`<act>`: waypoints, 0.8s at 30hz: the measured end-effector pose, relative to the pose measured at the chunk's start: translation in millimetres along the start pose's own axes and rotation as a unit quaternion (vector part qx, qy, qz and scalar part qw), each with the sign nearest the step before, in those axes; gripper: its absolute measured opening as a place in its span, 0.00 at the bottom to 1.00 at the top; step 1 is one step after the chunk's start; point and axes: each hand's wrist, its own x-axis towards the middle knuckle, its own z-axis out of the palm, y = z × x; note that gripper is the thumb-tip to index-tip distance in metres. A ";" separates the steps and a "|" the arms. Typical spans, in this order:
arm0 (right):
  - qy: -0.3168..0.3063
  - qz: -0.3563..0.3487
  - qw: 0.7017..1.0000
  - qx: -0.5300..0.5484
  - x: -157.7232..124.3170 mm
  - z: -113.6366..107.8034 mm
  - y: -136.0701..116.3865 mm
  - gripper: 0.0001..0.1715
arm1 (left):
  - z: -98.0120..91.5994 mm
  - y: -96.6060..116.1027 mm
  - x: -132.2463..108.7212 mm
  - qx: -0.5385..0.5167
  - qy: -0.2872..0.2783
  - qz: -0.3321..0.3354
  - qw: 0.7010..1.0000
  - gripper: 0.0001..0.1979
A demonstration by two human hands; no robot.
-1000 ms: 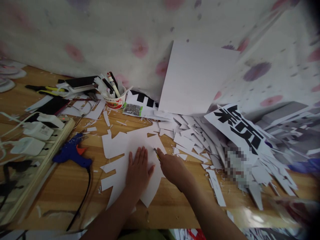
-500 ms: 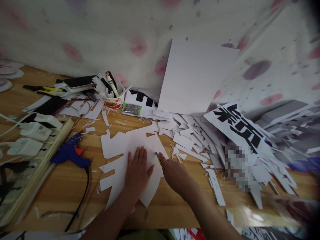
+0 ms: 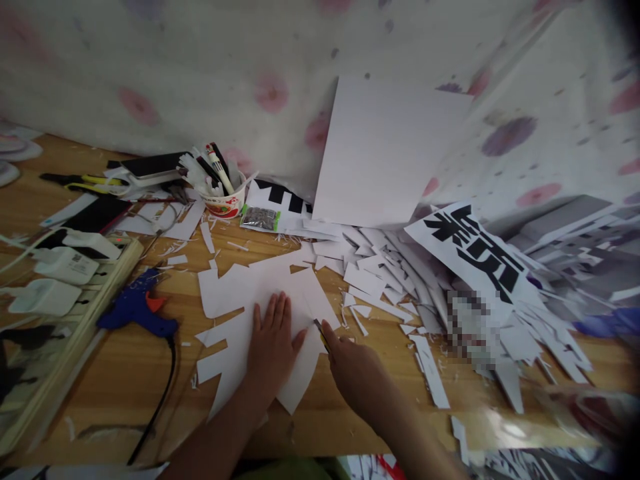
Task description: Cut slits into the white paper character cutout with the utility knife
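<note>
A large white cut-out sheet (image 3: 235, 287) with notched edges lies on the wooden table. My left hand (image 3: 273, 333) rests flat on it, fingers stretched and thumb apart. My right hand (image 3: 350, 360) is closed around a utility knife (image 3: 323, 335) with a yellow-and-dark handle. The knife's tip points up and left, at the sheet near its right side, where a thin line runs up from the tip. Whether the blade is pressed into the sheet I cannot tell.
A blue glue gun (image 3: 140, 307) and a power strip (image 3: 117, 267) with white chargers lie left. Behind are a cup of pens (image 3: 225, 200) and a leaning white board (image 3: 385, 153). White offcuts (image 3: 365, 280) and a sheet with black characters (image 3: 465, 247) lie right.
My right hand and the knife have shifted slightly down and right along the sheet. The left hand stays flat in place. The whole view has drifted a little.
</note>
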 end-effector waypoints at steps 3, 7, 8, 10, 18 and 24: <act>-0.005 0.005 1.000 0.000 -4.5 3.3 -1.1 0.37 | -1.8 0.2 0.6 -0.001 -0.004 -0.002 1.000 0.30; -0.008 0.017 1.000 -0.001 -9.2 7.3 -2.5 0.35 | -4.4 0.8 0.9 -0.005 -0.017 -0.005 1.000 0.30; -0.008 0.020 1.000 -0.002 -10.0 8.6 -2.7 0.34 | -4.6 0.9 0.9 -0.006 -0.018 -0.007 1.000 0.30; -0.008 0.026 1.000 -0.004 -11.1 11.1 -2.6 0.34 | -4.4 1.1 1.0 -0.009 -0.018 -0.010 1.000 0.31; -0.021 0.021 1.000 -0.001 -12.5 6.2 -2.3 0.35 | -4.2 0.4 0.9 -0.004 -0.026 -0.008 1.000 0.31; -0.016 0.017 1.000 -0.010 -13.6 5.3 -3.8 0.34 | -4.7 1.1 1.1 0.001 -0.025 -0.009 1.000 0.31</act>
